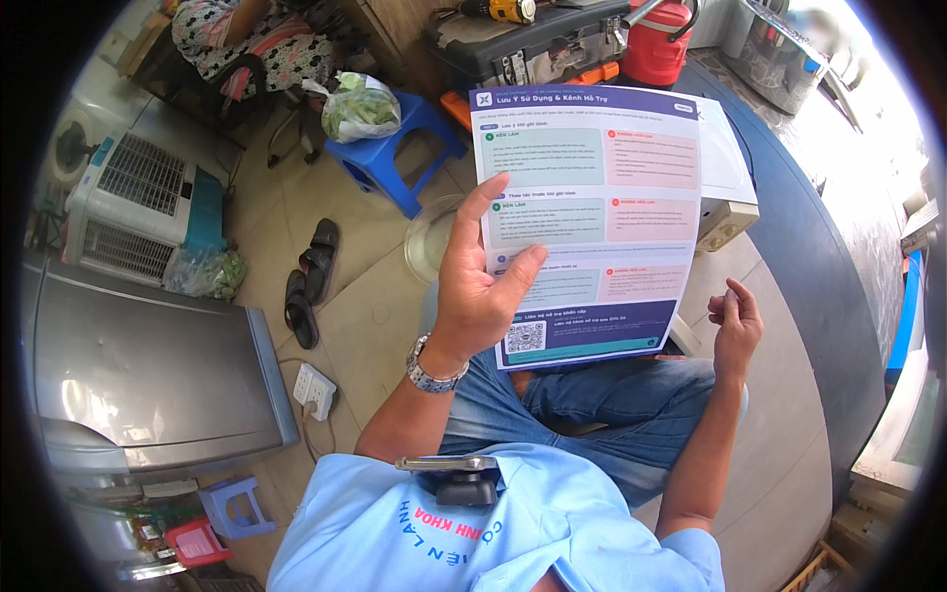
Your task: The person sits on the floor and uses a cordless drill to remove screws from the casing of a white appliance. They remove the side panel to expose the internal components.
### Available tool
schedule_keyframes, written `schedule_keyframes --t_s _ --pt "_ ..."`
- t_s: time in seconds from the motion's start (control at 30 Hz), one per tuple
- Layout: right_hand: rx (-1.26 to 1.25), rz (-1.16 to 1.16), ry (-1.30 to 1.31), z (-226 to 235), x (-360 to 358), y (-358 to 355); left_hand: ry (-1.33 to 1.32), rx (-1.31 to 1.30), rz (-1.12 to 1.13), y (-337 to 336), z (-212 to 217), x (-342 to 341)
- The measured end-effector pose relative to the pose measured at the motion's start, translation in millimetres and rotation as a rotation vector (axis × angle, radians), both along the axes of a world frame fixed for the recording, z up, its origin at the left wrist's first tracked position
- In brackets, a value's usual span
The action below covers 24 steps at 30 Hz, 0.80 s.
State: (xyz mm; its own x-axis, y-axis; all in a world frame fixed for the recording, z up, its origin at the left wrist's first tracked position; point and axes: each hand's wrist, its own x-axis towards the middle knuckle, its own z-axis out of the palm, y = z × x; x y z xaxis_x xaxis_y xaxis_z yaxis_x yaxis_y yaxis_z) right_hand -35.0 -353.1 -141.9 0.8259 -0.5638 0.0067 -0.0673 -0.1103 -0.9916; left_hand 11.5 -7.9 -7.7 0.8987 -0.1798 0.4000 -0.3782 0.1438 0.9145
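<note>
In my left hand [483,286] is a printed paper sheet [592,237], gripped at its left edge. The thumb and index finger lie over its front face, and a metal watch circles that wrist. Purple bands run along the sheet's top and bottom, with pale green and pink boxes between and a square code near the lower left corner. To the right of the sheet and apart from it, my right hand [737,326] is raised with its fingers curled in toward the thumb. Whether anything small sits between those fingertips cannot be made out.
A blue stool [395,153] bears a bag of greens [360,109]. Beyond are a black toolbox [533,44] and red cooler jug [656,44]; another person [256,49] sits far left. Sandals [311,281], a power strip [315,392] and grey fridge [158,355] are on the left.
</note>
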Motion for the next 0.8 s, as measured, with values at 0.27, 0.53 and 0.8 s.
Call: schedule_keyframes --t_s 0.27,0.53,0.8 --pt "0.0 0.008 0.0 -1.6 -0.8 -3.2 -0.027 0.036 0.019 -6.4 1.9 -0.8" --pt "0.017 -0.012 0.012 8.2 -1.3 5.7 -0.036 0.016 -0.002 -2.6 0.0 2.1" --pt "0.022 0.0 0.014 4.2 -2.0 1.0 -0.033 0.023 -0.019 -2.7 0.0 0.1"
